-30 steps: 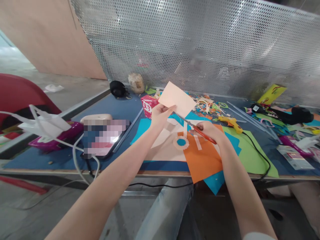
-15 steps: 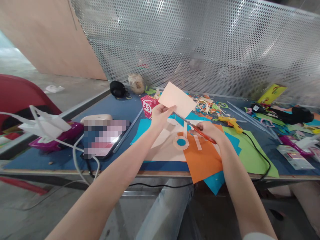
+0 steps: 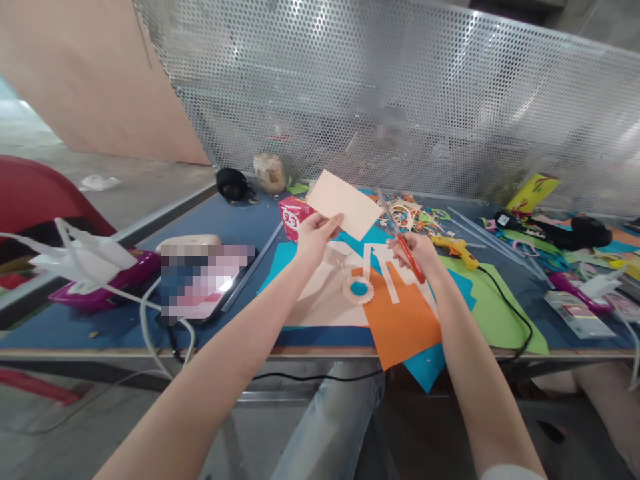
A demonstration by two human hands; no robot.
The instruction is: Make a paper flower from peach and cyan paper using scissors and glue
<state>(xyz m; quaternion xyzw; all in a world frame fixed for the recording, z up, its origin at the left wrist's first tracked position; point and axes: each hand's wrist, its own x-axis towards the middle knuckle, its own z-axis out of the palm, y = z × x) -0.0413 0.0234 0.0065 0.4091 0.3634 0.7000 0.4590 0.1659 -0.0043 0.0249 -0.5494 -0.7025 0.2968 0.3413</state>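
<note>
My left hand [image 3: 319,235] pinches the lower left edge of a cream sheet of paper [image 3: 345,203], held up above the table. My right hand [image 3: 415,257] grips scissors [image 3: 409,257] with orange handles; their blades point up and away, apart from the sheet. Below the hands lies a ring of cream paper with a fringed edge [image 3: 353,299], a blue middle showing through it. It rests on cream paper [image 3: 320,313] and partly on an orange sheet [image 3: 400,327]. Pale paper strips [image 3: 389,283] lie beside it.
A yellow glue gun [image 3: 457,250] with a black cord lies on the right by a green sheet [image 3: 515,313]. Paper scraps [image 3: 413,215] are heaped behind. On the left are a phone [image 3: 210,280], a purple tissue holder [image 3: 105,283] and a red box [image 3: 295,215]. Metal mesh [image 3: 350,87] stands behind.
The scissors have come away from the sheet, and their blades have swung from pointing left to pointing up and away. The sheet has tilted and shifted slightly lower left, still in my left hand.
</note>
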